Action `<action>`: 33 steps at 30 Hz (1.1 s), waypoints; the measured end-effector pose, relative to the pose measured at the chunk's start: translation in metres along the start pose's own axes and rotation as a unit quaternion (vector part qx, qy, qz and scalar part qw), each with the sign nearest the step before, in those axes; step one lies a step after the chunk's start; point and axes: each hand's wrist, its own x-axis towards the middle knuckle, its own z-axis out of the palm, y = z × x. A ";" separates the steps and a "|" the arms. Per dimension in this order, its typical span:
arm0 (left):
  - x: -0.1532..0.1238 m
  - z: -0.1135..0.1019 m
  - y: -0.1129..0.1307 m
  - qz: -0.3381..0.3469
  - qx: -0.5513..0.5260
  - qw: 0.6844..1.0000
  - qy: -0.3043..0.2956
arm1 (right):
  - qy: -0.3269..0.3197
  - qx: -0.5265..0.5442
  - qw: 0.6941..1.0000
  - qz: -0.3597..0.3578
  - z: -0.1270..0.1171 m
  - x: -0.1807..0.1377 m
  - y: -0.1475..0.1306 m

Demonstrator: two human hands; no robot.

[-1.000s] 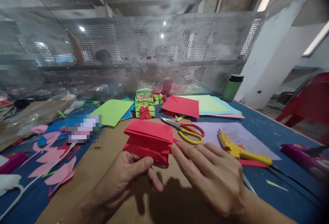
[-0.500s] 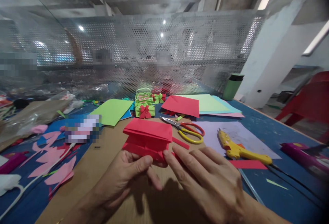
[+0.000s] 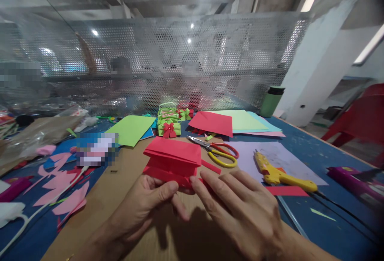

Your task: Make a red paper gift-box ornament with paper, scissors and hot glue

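Note:
A folded red paper piece point(image 3: 172, 159) with layered flaps is held above the brown board point(image 3: 120, 185). My left hand point(image 3: 147, 201) grips its lower left edge, thumb on the near side. At its lower right corner, the fingers of my right hand point(image 3: 240, 209) press on the paper; the right thumb is hidden. A narrow red strip point(image 3: 211, 167) shows just behind, to the right. Beyond it lie scissors point(image 3: 220, 153) with one red and one yellow handle loop, blades pointing away to the left.
A yellow glue gun point(image 3: 279, 177) rests on lilac paper point(image 3: 288, 157) at right, its cord trailing. Green boxes with bows point(image 3: 169, 123) stand behind. Coloured sheets point(image 3: 249, 121) and a green bottle point(image 3: 271, 102) are at the back right. Pink paper cutouts point(image 3: 60, 181) and a white cable lie left.
My right hand has shifted very slightly to the left against the red paper. The left hand and the folded paper have hardly moved.

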 end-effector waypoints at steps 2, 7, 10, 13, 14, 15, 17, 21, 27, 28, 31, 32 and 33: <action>0.000 0.001 0.000 0.000 -0.001 1.000 -0.004 | 0.003 0.003 1.000 0.002 0.001 -0.001 0.000; 0.001 0.001 0.000 0.003 0.001 1.000 -0.011 | 0.009 0.014 1.000 0.007 0.003 -0.003 0.001; 0.001 -0.001 -0.001 -0.002 0.004 1.000 -0.005 | 0.009 0.013 1.000 0.004 0.000 0.001 0.003; 0.001 -0.001 -0.001 -0.007 0.000 1.000 0.006 | 0.004 0.009 1.000 -0.001 -0.005 0.006 0.006; 0.001 -0.001 -0.001 -0.011 -0.001 1.000 0.009 | 0.003 0.012 1.000 0.000 -0.006 0.007 0.007; 0.001 0.000 0.000 -0.014 0.000 1.000 0.011 | 0.001 0.015 1.000 0.002 -0.007 0.007 0.008; 0.001 0.001 0.001 -0.016 0.000 1.000 0.012 | -0.004 0.021 1.000 0.001 -0.009 0.007 0.009; 0.001 0.001 0.001 -0.016 -0.004 1.000 0.003 | -0.006 0.026 1.000 -0.001 -0.008 0.005 0.010; 0.002 0.000 -0.001 -0.022 -0.001 1.000 0.011 | -0.009 0.045 0.999 0.012 -0.004 0.006 0.009; 0.002 0.000 -0.001 -0.024 0.000 1.000 0.011 | -0.011 0.046 0.999 0.013 -0.004 0.005 0.010; 0.001 0.000 -0.001 -0.021 0.006 1.000 0.013 | -0.019 0.051 0.998 0.016 -0.003 0.004 0.011; 0.001 0.000 -0.001 -0.019 0.008 1.000 0.014 | -0.019 0.054 0.998 0.017 -0.003 0.004 0.011; 0.001 0.000 -0.001 -0.018 0.008 1.000 0.016 | -0.018 0.057 0.998 0.018 -0.003 0.003 0.012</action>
